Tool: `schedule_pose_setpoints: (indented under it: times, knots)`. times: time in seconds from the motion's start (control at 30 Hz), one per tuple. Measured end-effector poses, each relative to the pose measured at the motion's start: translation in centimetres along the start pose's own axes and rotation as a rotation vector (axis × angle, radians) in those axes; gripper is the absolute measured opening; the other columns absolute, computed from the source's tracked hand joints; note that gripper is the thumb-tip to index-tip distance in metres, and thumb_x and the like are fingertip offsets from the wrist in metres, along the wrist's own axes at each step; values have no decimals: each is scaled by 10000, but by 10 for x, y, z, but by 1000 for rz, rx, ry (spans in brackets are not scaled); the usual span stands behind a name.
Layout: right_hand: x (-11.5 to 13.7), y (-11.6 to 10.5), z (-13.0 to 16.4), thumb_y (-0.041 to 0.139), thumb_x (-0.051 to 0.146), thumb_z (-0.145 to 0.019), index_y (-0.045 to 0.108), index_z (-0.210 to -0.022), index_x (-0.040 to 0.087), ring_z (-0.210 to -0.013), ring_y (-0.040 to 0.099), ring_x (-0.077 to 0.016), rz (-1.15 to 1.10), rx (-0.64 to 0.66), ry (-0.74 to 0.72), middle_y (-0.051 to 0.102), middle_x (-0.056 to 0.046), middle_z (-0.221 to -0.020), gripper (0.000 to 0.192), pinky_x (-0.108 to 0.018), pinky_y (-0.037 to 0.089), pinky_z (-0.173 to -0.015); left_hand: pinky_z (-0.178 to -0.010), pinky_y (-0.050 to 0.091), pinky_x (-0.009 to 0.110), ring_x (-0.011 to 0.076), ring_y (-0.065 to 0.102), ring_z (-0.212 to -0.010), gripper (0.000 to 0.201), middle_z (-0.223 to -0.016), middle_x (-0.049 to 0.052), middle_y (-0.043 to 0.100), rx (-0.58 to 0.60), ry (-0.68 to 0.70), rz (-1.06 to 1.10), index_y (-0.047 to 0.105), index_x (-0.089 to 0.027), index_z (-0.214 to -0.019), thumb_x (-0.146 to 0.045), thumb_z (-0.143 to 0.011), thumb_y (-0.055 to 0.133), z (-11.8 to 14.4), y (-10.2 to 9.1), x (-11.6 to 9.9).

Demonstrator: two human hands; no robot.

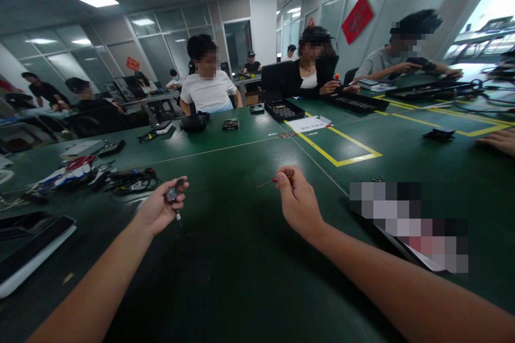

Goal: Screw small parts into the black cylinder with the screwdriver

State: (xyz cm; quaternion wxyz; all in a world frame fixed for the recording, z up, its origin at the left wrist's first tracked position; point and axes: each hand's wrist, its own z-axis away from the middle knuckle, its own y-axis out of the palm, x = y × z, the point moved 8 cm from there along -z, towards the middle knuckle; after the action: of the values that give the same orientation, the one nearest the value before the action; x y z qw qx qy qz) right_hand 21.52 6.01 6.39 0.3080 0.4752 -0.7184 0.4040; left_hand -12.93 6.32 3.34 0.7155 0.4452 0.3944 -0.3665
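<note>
Gripping small dark part (174,194) left hand (161,209), screwdriver (270,181) right hand (298,203), green table (241,257), busy office.

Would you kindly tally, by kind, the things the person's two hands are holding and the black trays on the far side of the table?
Small dark parts in the left hand: 1, the small dark part
Screwdrivers in the right hand: 1, the red-handled screwdriver
Black trays: 2, the near tray and the long tray
Total: 4
</note>
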Motion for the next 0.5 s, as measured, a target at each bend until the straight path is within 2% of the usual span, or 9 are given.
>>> schedule_pose_setpoints:
  times: [0.17,0.37,0.5]
  knots:
    - [1,0,0,432,387,-1026,572,-998,229,-794,649,-213,-3,4,-1,653,-36,-832,212,-329,458,-672,-421,360,129,68,453,-528,253,-773,-10,661,-137,91,35,649,-160,-936,-172,-1000,405,17,-51,-33]
    - [-1,3,-1,431,383,-1028,570,-993,228,-808,649,-210,-11,12,7,654,-33,-855,211,-339,457,-712,-430,354,126,71,405,-483,301,-587,-16,548,-298,134,68,533,-153,-745,-109,-954,321,36,-121,-57]
    - [-4,5,-1,428,388,-1031,573,-1004,224,-803,644,-207,-11,21,14,652,-32,-854,220,-334,453,-706,-431,362,123,71,390,-472,280,-549,-13,511,-384,275,-7,479,-143,-697,-77,-906,305,56,-154,-77]
